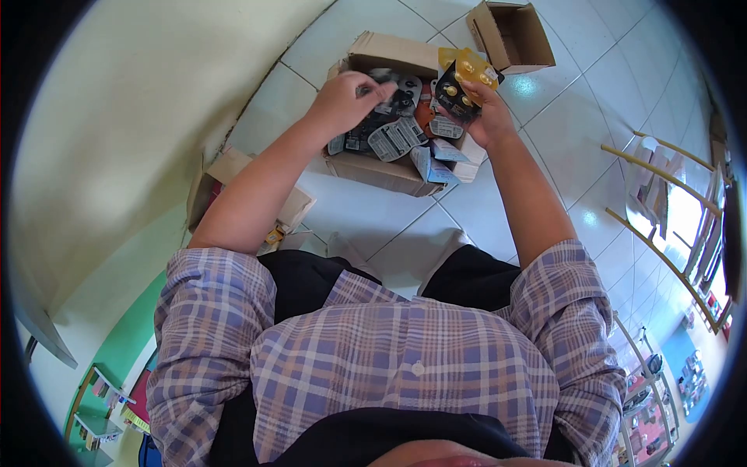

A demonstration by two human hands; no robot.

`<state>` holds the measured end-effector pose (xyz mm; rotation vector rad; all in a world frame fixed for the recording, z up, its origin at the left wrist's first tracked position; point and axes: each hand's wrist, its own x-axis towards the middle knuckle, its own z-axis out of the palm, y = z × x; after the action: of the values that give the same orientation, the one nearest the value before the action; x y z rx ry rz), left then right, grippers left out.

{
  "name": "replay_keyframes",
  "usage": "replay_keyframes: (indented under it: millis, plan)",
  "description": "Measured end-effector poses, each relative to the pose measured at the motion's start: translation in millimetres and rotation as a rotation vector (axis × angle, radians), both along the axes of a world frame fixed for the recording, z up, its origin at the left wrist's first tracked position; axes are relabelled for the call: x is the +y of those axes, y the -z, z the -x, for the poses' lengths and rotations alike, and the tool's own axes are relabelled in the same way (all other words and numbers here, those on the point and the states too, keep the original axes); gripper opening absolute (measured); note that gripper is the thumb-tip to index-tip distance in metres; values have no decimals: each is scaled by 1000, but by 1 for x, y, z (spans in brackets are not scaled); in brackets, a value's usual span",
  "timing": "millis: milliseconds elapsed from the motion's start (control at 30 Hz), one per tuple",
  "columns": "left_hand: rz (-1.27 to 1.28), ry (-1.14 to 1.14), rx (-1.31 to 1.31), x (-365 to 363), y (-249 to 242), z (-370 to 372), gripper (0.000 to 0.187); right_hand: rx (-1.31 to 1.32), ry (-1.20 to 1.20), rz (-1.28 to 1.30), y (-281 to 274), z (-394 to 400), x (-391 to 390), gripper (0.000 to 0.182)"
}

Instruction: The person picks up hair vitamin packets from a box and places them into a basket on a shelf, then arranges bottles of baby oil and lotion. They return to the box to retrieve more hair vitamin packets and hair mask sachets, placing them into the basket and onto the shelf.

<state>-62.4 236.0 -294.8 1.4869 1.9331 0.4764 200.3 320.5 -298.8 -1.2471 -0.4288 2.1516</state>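
Observation:
An open cardboard box point(381, 175) stands on the floor before me, filled with loose flat packs. Several are dark, with grey-and-white printed cards point(398, 138) among them. My right hand point(492, 117) grips a couple of blister packs point(467, 78) above the box's right side; one is yellow, one black, and gold domes show on them. Over the left part of the box is my left hand point(348, 101), its thumb and fingers closed together. A blurred dark-and-white shape is by its fingertips, and I cannot make out whether the hand holds it.
A smaller open cardboard box point(515, 37) sits beyond the right hand. Another opened carton point(274, 191) with items in it is by the wall, under my left forearm. A rack with yellowish rails point(661, 173) stands at the right. White tiles point(599, 117) cover the floor.

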Motion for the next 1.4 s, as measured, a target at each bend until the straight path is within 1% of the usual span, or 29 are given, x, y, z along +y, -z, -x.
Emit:
replay_keyframes:
  millis: [33, 67, 133, 167, 200, 267, 300, 367, 400, 467, 567, 633, 700, 767, 800, 867, 900, 967, 1000, 1067, 1100, 1133, 1200, 1233, 1300, 1333, 1400]
  plan:
    - [167, -140, -448, 3, 5, 0, 29, -2, 0, 1, 0, 0, 0, 48]
    - [168, -139, -450, 4, 9, 2, 29, 0, 7, 1, 0, -1, 1, 48]
    - [-73, 13, -125, 4, 16, 16, 28, 0, 14, 4, 1, -2, 1, 48]
    - [-39, 162, 67, 4, 19, 27, 32, 14, 10, -2, 1, -3, 1, 47]
    - [-39, 162, 68, 1, 12, 27, 32, 29, 6, -9, 1, -4, 2, 47]
    - [81, 414, 683, -13, -13, 23, 38, 34, 7, 4, 6, -7, 2, 46]
    - [80, 414, 684, -20, -18, 18, 38, 38, 7, 18, 9, -8, 2, 46]
    - [348, 295, 686, -30, -22, 7, 39, 27, 16, 20, 13, -9, 3, 46]
    - [349, 296, 684, -33, -17, 7, 39, 14, 25, 22, 13, -9, 3, 46]
    - [312, 339, 708, -42, -1, 5, 22, 19, 18, 22, 13, -11, 3, 47]
    - [337, 315, 704, -39, 9, 4, 21, 30, 15, 18, 12, -10, 4, 48]
    - [322, 305, 674, -31, 0, 6, 20, 31, 17, 19, 11, -11, 3, 48]
    - [308, 295, 648, -21, -12, 10, 19, -21, 7, 12, 10, -12, 3, 53]
    - [309, 218, 550, -10, -26, 12, 19, -13, 6, 13, 14, -14, 3, 53]
    - [309, 217, 551, -7, -33, 12, 19, -5, 6, 13, 16, -15, 4, 53]
    - [184, 175, 407, -1, -43, 12, 19, 3, 17, 12, 18, -15, 4, 51]
    - [184, 176, 407, -1, -41, 11, 19, 11, 27, 13, 18, -15, 4, 48]
    - [5, 174, 210, -2, -28, 7, 24, 3, 32, 17, 16, -14, 4, 49]
    - [7, 175, 210, -8, -15, 5, 24, -7, 35, 21, 15, -13, 4, 49]
    - [-223, 354, 74, -20, 11, 0, 32, -5, 26, 23, 17, -14, 5, 51]
    - [-4, 380, 100, -25, 2, -5, 41, -4, 16, 21, 19, -15, 6, 53]
    - [-5, 379, 96, -27, 4, -8, 41, -8, 15, 21, 21, -17, 7, 53]
    - [335, 442, 105, -34, 11, -10, 50, -1, 15, 18, 24, -19, 8, 53]
    - [336, 440, 107, -39, 24, -10, 50, 2, 14, 17, 24, -19, 8, 53]
    - [314, 317, 123, -54, 53, -15, 59, -7, 14, 21, 24, -19, 6, 53]
    - [316, 317, 126, -58, 58, -19, 59, -4, 14, 23, 25, -17, 5, 53]
    - [173, 264, 227, -63, 64, -31, 61, -32, 0, 21, 26, -16, 4, 53]
